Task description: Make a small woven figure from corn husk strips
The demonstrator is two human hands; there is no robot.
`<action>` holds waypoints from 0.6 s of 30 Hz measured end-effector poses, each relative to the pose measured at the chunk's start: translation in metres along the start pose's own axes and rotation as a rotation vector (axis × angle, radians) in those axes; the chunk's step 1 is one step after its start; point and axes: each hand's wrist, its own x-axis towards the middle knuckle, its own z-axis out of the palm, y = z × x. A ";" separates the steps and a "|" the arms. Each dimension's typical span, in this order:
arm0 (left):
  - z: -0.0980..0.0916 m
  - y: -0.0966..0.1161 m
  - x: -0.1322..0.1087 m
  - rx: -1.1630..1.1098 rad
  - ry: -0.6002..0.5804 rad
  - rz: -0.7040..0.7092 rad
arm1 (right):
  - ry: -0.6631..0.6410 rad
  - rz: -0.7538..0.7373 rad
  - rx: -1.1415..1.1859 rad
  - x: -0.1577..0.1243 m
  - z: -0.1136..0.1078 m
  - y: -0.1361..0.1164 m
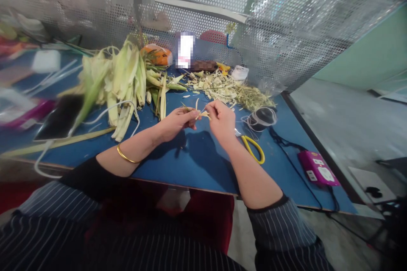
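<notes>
Above the blue table, my left hand (183, 119) pinches a small bundle of pale corn husk strips (204, 114) between thumb and fingers. One thin strip sticks up from it. My right hand (221, 119) is closed just to the right, fingertips pinched together against the bundle's end. What lies between those fingertips is too fine to make out. Right of my right hand sits a black spool (263, 117) with loose clear line around it. Yellow-handled scissors (253, 150) lie by my right forearm, their blades mostly hidden.
A big heap of corn husks (119, 78) lies left. Husk scraps (222, 87) spread along the back, near a lit phone (185, 50) and an orange packet (157, 55). A dark tablet-like device (60, 117) with a white cable lies left; a magenta power box (318, 168) sits right.
</notes>
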 end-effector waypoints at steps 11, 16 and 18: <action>-0.009 -0.003 0.009 0.026 0.308 0.063 | -0.302 -0.137 -0.144 -0.014 0.007 -0.020; -0.008 -0.002 0.009 0.191 0.365 0.134 | -0.134 -0.317 -0.006 -0.019 0.006 -0.029; -0.007 -0.003 0.009 0.265 0.375 0.155 | -0.112 -0.317 0.136 -0.019 0.007 -0.028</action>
